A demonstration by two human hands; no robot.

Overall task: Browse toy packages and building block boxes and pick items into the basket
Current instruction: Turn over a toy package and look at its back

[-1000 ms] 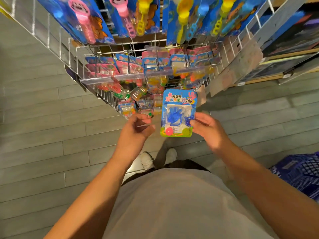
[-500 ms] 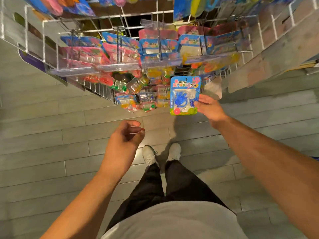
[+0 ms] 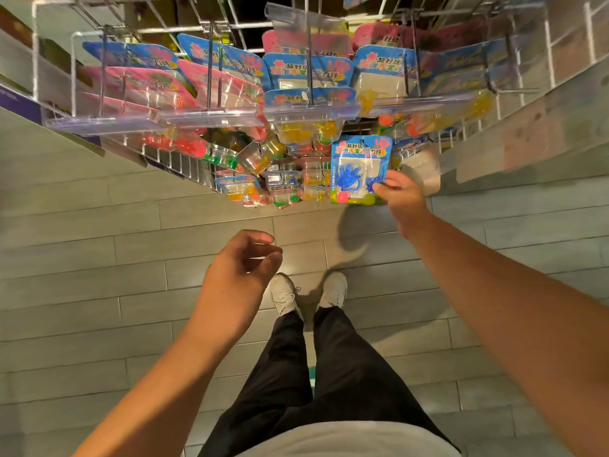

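Right hand (image 3: 400,196) is pinching a flat glossy toy package (image 3: 359,173), hanging upright I think; left hand (image 3: 240,275) is hovering, fingers loosely curled, empty.

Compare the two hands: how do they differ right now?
The right hand pinches the blue toy package up by the rack; the left hand holds nothing. The right is extended forward; the left hangs lower, fingers loosely curled. Both are bare.
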